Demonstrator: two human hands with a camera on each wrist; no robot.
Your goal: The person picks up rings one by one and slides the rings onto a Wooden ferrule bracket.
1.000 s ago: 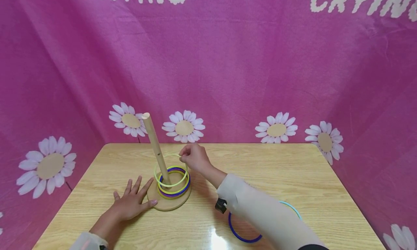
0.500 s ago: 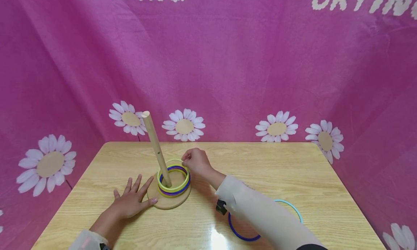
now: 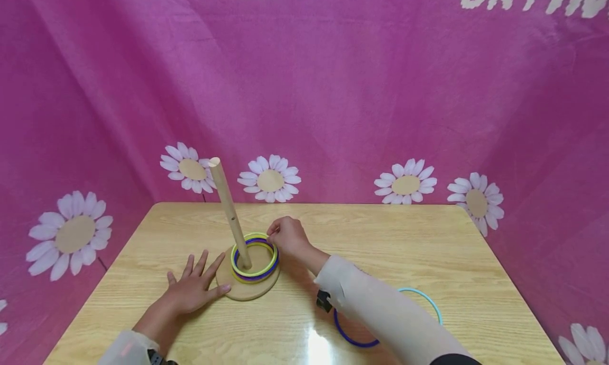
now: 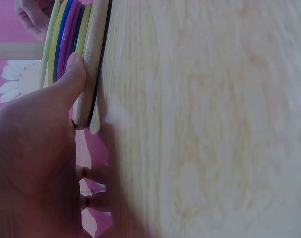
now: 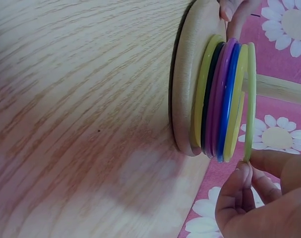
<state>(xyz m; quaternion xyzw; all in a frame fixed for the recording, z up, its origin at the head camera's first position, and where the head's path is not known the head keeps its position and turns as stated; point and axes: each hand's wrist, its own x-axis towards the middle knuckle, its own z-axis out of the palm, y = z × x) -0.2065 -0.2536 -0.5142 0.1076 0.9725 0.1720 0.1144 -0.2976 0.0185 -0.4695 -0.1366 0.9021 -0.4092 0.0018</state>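
A wooden peg (image 3: 227,204) rises from a round wooden base (image 3: 245,292) left of the table's middle. Around the peg lies a stack of thin plastic rings, among them a blue ring (image 5: 229,101) and a purple ring (image 5: 220,99). My right hand (image 3: 289,237) pinches the right edge of the pale yellow-green ring (image 5: 251,99) on top. In the right wrist view, that ring sits slightly tilted over the ones beneath. My left hand (image 3: 190,292) lies with fingers spread, its thumb (image 4: 75,74) against the edge of the base and its index fingertip beside it.
On the table (image 3: 442,249) right of the stand, a dark blue ring (image 3: 354,343) and a light blue ring (image 3: 430,302) lie partly hidden beneath my right forearm. A pink cloth (image 3: 333,101) with daisies hangs around the table's back and sides.
The right hand has lowered the pale yellow-green ring along the peg, from hanging tilted above the stack to lying on it. The left hand has stayed at the base.
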